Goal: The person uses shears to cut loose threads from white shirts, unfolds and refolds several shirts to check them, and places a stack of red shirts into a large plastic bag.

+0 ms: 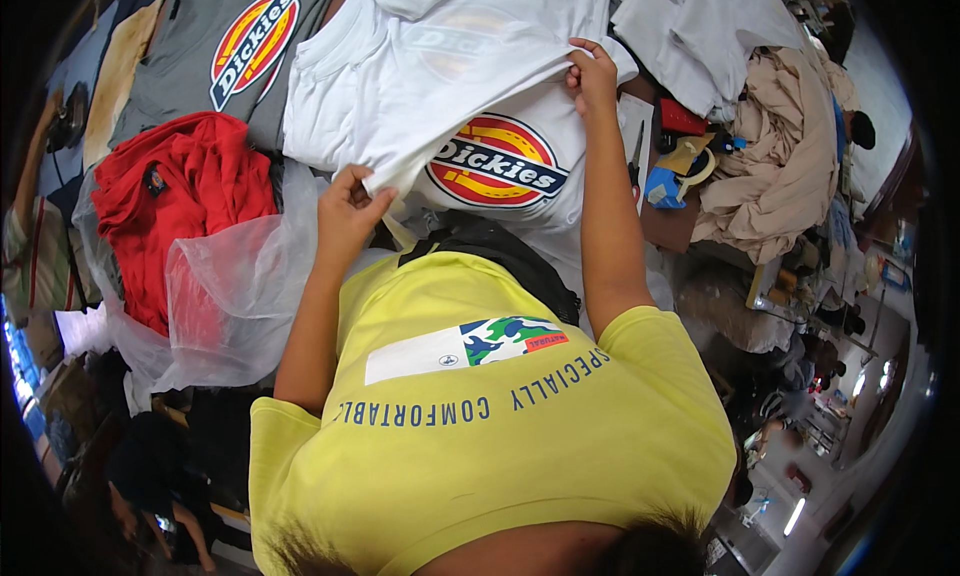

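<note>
A white T-shirt lies spread in front of me, and its near edge is lifted and pulled taut between my two hands. My left hand pinches the near left corner of the cloth between thumb and fingers. Farther off to the right, my right hand grips the same edge. Under the raised cloth, another white shirt with a red, yellow and dark blue oval print shows. A similar print shows faintly through the upper layer.
Left are a grey printed shirt and a red garment in a clear plastic bag. Right are scissors, a tape roll, white cloth and a beige fabric heap. Other people work nearby.
</note>
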`<action>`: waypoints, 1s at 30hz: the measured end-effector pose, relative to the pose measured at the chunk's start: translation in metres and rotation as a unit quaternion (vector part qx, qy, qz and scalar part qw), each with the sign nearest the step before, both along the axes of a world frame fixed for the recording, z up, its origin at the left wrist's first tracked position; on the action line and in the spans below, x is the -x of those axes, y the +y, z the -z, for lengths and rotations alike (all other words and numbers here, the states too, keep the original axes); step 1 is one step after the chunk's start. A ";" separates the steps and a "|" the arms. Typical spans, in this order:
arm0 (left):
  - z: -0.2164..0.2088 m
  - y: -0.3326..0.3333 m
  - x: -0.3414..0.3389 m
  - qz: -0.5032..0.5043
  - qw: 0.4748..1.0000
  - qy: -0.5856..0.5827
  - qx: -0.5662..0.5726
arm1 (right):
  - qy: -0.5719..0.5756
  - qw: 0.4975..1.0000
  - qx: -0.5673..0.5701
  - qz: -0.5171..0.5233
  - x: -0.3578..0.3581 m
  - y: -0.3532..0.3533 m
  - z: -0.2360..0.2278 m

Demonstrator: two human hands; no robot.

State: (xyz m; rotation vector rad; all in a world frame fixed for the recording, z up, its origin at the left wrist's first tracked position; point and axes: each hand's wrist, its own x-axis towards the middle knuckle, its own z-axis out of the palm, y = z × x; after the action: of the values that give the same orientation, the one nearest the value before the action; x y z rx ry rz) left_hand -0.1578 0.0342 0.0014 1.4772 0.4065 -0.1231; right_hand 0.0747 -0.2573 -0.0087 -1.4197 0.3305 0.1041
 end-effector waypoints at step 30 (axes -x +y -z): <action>0.014 0.109 -0.060 0.116 0.990 0.074 -0.030 | 0.055 0.964 0.246 0.082 0.282 -0.058 0.052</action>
State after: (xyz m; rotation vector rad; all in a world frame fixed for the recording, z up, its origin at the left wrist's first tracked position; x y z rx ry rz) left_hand -0.0974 0.1437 -0.0122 1.5770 0.3587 -0.4098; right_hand -0.2069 -0.3153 -0.0611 -1.8751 0.5934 -0.0387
